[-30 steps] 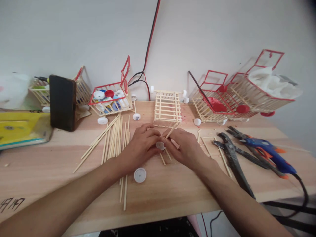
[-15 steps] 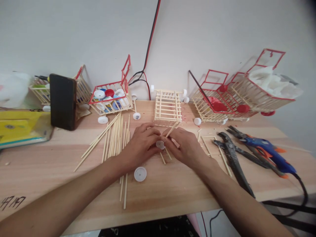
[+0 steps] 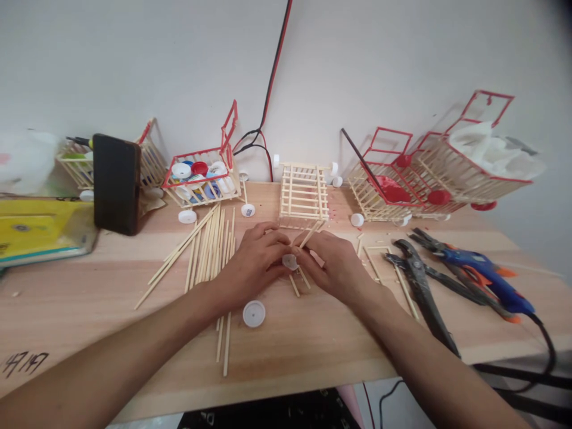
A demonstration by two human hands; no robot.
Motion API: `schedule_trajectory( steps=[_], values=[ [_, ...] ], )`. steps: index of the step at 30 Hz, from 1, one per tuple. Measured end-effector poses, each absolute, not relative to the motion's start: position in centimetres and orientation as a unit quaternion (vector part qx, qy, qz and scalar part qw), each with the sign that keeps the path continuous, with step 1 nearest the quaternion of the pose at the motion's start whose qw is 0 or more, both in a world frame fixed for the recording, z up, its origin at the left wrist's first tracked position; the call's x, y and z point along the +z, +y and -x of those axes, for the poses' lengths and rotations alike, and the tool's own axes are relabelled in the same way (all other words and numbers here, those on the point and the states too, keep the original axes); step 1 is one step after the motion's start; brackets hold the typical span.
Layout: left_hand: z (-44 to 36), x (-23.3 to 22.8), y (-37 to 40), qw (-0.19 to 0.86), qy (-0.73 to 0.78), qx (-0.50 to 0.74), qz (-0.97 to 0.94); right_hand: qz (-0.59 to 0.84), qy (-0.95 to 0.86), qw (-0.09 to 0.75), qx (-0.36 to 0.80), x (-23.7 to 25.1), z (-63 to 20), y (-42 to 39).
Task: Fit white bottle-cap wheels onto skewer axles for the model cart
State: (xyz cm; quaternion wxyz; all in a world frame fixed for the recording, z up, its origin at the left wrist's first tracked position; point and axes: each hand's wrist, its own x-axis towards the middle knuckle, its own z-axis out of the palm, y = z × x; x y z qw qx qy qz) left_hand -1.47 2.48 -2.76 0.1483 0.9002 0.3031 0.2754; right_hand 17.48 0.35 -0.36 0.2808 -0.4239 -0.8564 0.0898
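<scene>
Head view: left hand (image 3: 252,262) and right hand (image 3: 335,265) meet mid-table (image 3: 313,345).
Cap: white cap (image 3: 289,261) pinched between both hands' fingertips.
Stick: bamboo stick (image 3: 309,236), apparently in right fingers.
Count: one loose cap (image 3: 254,313) near front edge.

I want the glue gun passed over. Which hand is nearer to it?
Right. The right hand is at the table's middle, with the pliers between it and the blue glue gun. The left hand is farther off, beyond the right hand.
</scene>
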Motion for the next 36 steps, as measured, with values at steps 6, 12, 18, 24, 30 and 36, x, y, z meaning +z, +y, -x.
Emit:
schedule_trajectory(
  steps=[6, 12, 18, 24, 30, 36],
  values=[
    [1.41, -2.8, 2.53, 0.15, 0.298, 0.28, -0.9, 0.424, -0.857, 0.278, 0.094, -0.46, -17.47, 0.33],
    [1.37, -2.68, 2.46, 0.148, 0.3, 0.276, -0.901, 0.433, -0.855, 0.27, 0.096, -0.43, -17.39, 0.38],
    [1.36, -2.68, 2.44, 0.15, 0.3, 0.28, -0.899, 0.433, -0.854, 0.271, 0.098, -0.42, -17.39, 0.49],
    [1.37, -2.68, 2.43, 0.148, 0.305, 0.276, -0.899, 0.431, -0.851, 0.28, 0.106, -0.47, -17.39, 0.43],
    [1.37, -2.58, 2.38, 0.146, 0.302, 0.279, -0.9, 0.425, -0.854, 0.283, 0.095, -0.44, -17.38, 0.37],
    [1.54, -2.74, 2.42, 0.147, 0.314, 0.282, -0.895, 0.436, -0.854, 0.273, 0.075, -0.41, -17.41, 0.34]
  ],
)
